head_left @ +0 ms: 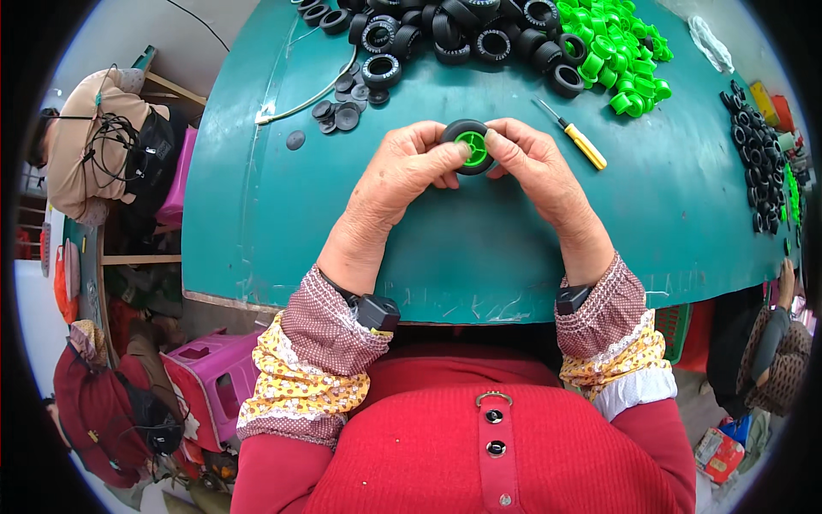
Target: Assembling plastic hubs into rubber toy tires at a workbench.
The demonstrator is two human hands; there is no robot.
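A red knitted top with a buttoned placket and metal ring; over each forearm a sleeve cover — maroon dotted cuff, yellow floral band — and a small black device strapped at each wrist.

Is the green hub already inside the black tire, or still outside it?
Inside: the green hub sits within the black tire, held between the left hand and right hand.

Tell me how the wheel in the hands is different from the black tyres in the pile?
The held wheel has a green hub pressed inside; the black tyres in the pile show open, hollow middles. The held wheel sits alone between the left hand and right hand, above the teal table; the pile tyres lie jumbled together. Both have round black rubber rims.
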